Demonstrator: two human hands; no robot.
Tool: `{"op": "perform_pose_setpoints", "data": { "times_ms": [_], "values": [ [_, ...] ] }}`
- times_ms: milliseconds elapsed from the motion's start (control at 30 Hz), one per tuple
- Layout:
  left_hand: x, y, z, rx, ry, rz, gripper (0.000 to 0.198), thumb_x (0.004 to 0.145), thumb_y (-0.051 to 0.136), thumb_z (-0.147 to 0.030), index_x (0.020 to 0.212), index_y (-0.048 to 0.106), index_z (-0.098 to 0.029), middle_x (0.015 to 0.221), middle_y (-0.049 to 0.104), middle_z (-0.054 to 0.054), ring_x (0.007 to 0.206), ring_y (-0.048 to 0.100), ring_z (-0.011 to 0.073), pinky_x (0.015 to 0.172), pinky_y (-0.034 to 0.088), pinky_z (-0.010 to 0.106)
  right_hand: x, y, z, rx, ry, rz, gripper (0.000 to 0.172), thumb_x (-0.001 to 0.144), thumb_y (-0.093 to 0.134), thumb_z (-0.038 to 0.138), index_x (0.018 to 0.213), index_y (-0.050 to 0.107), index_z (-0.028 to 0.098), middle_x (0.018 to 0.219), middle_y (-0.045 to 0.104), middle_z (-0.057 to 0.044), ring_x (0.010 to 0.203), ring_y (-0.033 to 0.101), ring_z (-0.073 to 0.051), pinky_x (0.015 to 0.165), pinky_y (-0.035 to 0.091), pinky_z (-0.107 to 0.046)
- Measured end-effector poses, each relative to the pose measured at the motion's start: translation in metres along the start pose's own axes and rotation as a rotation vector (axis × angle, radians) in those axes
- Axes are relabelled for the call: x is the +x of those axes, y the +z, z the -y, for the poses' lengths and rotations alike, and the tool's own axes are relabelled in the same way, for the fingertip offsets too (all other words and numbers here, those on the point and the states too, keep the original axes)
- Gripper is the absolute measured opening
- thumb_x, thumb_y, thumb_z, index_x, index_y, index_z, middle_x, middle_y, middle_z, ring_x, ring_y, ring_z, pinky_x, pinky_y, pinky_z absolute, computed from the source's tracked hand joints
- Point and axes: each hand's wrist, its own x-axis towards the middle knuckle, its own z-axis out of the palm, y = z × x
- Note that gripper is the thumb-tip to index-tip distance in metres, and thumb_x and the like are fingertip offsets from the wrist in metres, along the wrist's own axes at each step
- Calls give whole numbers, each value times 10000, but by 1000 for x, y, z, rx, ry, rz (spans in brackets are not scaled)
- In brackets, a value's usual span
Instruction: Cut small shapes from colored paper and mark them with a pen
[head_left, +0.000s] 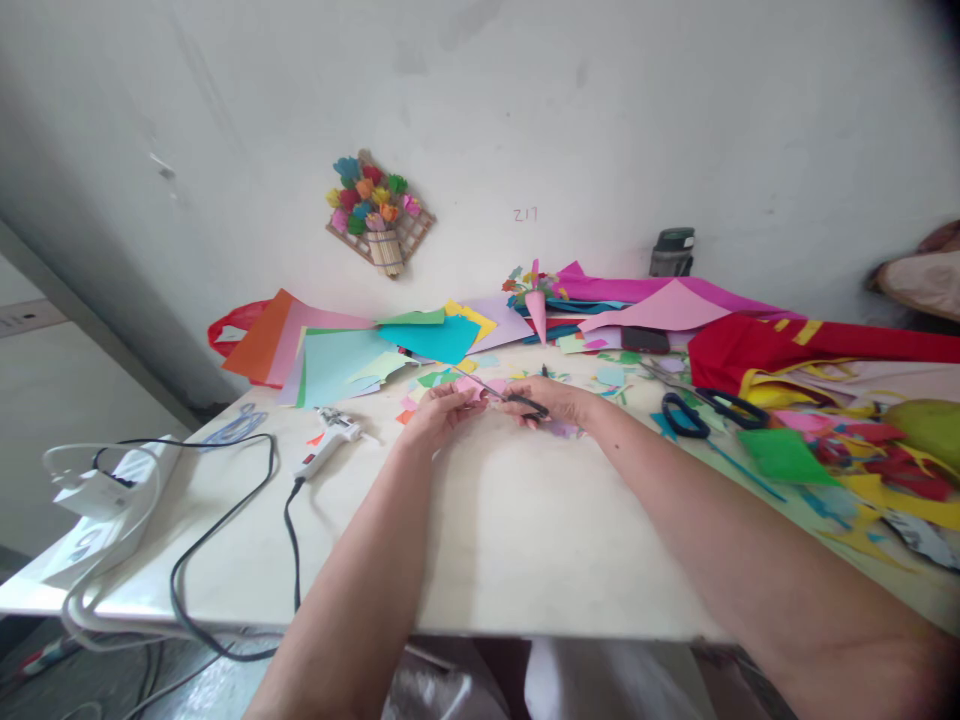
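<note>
L hand [444,412], mid-frame just left of centre, has thumb & fingers pinched on a small pc of pink paper [471,386]; R hand [562,400], just right of centre, is curled round the blk handles of small scissors [529,406], blades pointing up-left twd the pink paper; can't tell if they touch it; paper scraps [436,379] lie around both hands, approx. centre of frame; white glue gun [326,445] lies on the table [555,540] left of centre, blk cord running twd bottom left; power strip [154,462] w/ plugs at far left; col'd sheets [346,352] overlap upper left of the hands; pink paper cone [535,312] w/ small paper flowers stands at the back, abv centre; dark phone [645,340] right of it; larger scissors [684,415] lie right of centre, nr a bright green pc [787,455]; flower decoration [375,210] hangs on the wall, upper left.
</note>
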Motion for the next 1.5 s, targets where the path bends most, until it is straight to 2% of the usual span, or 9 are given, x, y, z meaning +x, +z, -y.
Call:
{"op": "perform_pose_setpoints", "data": {
  "times_ms": [200, 433, 633, 867, 1100, 1367, 1500],
  "values": [
    [0, -1, 0, -15, 7, 8, 153, 640, 749, -205, 723, 665, -107, 757, 685, 57, 700, 651, 137, 816, 516, 295, 1, 0, -3, -11, -29, -4, 111, 720, 614, 210, 689, 540, 133, 496, 482, 54, 377, 418, -31, 336, 305, -146],
    [0, -1, 0, -7, 3, 5, 146, 639, 750, -214, 694, 653, -120, 756, 685, 54, 694, 649, 137, 829, 510, 305, 3, -1, -4, -53, -55, -17, 202, 680, 663, 290, 725, 551, 128, 533, 476, 55, 407, 422, -35, 352, 317, -156],
    [-1, 0, 0, -19, 14, 18, 147, 649, 738, -200, 728, 648, -114, 760, 681, 56, 713, 652, 142, 829, 510, 305, 1, -1, -3, -66, -54, -12, 159, 717, 623, 269, 733, 550, 129, 528, 471, 56, 400, 416, -33, 351, 316, -151],
    [-1, 1, -1, -33, 15, 15, 133, 645, 732, -171, 701, 631, -104, 736, 676, 57, 696, 648, 138, 813, 515, 296, -3, 2, 3, -25, -43, -21, 157, 729, 610, 224, 838, 563, 121, 517, 470, 64, 386, 413, -35, 327, 301, -143],
    [0, 0, 1, -37, 15, -11, 139, 651, 723, -159, 677, 595, -110, 722, 662, 54, 698, 650, 142, 830, 514, 311, -8, 6, 12, 16, -3, -34, 49, 757, 572, 162, 748, 539, 127, 470, 478, 57, 352, 397, -32, 316, 288, -138],
    [1, -1, 2, -47, 8, -28, 146, 662, 708, -138, 666, 563, -115, 691, 646, 45, 696, 653, 147, 836, 516, 326, -3, 3, 3, -8, -5, -23, 140, 799, 554, 226, 697, 502, 143, 482, 514, 39, 338, 424, -42, 318, 306, -150],
    [2, -2, 2, -44, 5, -21, 135, 667, 707, -143, 687, 577, -113, 705, 652, 49, 697, 652, 144, 850, 511, 328, -5, 5, 6, -6, 4, -39, 140, 806, 536, 200, 686, 489, 144, 467, 501, 41, 335, 422, -46, 320, 318, -152]
  ]
}}
